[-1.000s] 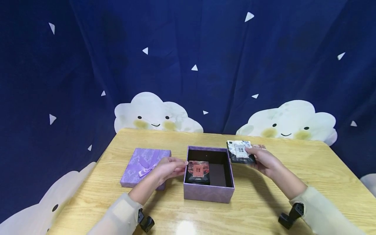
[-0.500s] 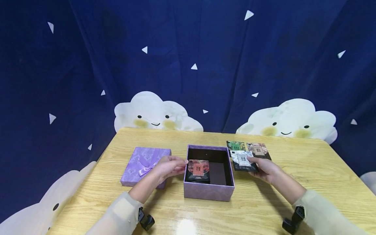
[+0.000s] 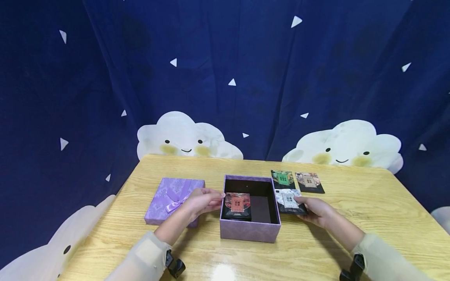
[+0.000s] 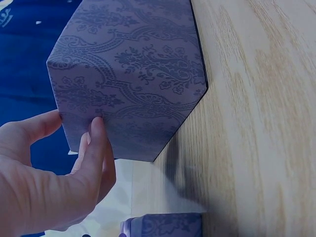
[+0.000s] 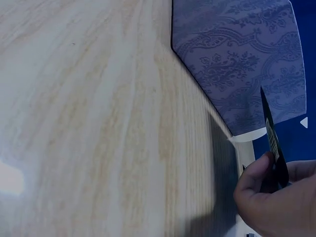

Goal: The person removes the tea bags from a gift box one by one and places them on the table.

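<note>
I see that the right hand (image 3: 318,210), whose fingers pinch the white packet (image 3: 290,200), has drawn it nearer, away from the green packet (image 3: 282,178), just right of the box (image 3: 249,231), which the left hand (image 3: 203,203) grips with its fingers, so its placing seems advanced but not finished.

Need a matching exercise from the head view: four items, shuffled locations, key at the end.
Items
1. White-and-black square packet
2. Purple patterned lid with ribbon bow
3. Red-and-black square packet
4. Green-and-black square packet

Locations
A. Inside the open purple patterned box
B. Lying unheld on the light wood-grain table, right of the box
C. Held by the right hand
D. On the table, left of the box

Pairs: 1-C, 2-D, 3-A, 4-B
</note>
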Tool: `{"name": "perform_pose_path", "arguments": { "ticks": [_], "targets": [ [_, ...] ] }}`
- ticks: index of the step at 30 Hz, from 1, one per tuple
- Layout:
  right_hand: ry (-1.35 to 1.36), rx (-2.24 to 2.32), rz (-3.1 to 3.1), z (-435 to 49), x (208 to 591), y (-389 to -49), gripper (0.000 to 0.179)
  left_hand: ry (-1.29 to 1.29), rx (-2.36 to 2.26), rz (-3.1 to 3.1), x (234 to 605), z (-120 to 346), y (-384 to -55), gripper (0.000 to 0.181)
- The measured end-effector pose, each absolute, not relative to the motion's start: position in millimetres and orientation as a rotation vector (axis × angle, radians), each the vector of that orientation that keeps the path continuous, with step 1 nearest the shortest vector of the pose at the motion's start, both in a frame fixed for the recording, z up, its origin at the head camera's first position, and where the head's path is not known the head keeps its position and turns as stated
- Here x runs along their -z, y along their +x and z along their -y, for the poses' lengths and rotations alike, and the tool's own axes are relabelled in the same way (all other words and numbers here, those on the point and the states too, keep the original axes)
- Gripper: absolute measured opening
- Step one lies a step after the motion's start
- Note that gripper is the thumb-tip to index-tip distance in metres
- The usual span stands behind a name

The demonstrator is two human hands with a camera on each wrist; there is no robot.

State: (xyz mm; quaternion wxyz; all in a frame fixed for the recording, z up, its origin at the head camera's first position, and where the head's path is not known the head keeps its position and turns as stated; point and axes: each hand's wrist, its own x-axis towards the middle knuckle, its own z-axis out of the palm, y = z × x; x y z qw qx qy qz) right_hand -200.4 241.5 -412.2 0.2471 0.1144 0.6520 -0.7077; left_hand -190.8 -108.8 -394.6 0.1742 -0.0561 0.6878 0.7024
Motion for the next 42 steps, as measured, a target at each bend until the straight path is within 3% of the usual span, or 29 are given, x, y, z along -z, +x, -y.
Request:
{"name": "perform_pose_path", "arguments": {
  "ticks": [8, 14, 21, 34, 39, 42],
  "targets": [
    [0.233, 1.883, -1.879, -241, 418, -201, 0.009, -0.159, -1.996, -1.953, 394, 110, -190, 0.027],
    [0.192, 1.689, -2.136, -243, 420, -206, 0.019, -0.174, -1.989, -1.959, 395, 110, -190, 0.027],
    [0.160, 1.488, -2.411, -246, 423, -210, 0.013, -0.171, -1.988, -1.966, 394, 109, -190, 0.028],
    [0.269, 1.267, -2.631, -243, 426, -218, 0.030, -0.166, -1.996, -1.965, 393, 108, -190, 0.026],
    [0.304, 1.230, -2.642, -242, 425, -221, 0.029, -0.150, -1.997, -1.947, 395, 109, -191, 0.025],
    [0.308, 1.186, -2.668, -241, 424, -223, 0.040, -0.153, -1.996, -1.943, 395, 109, -191, 0.024]
  ]
}}
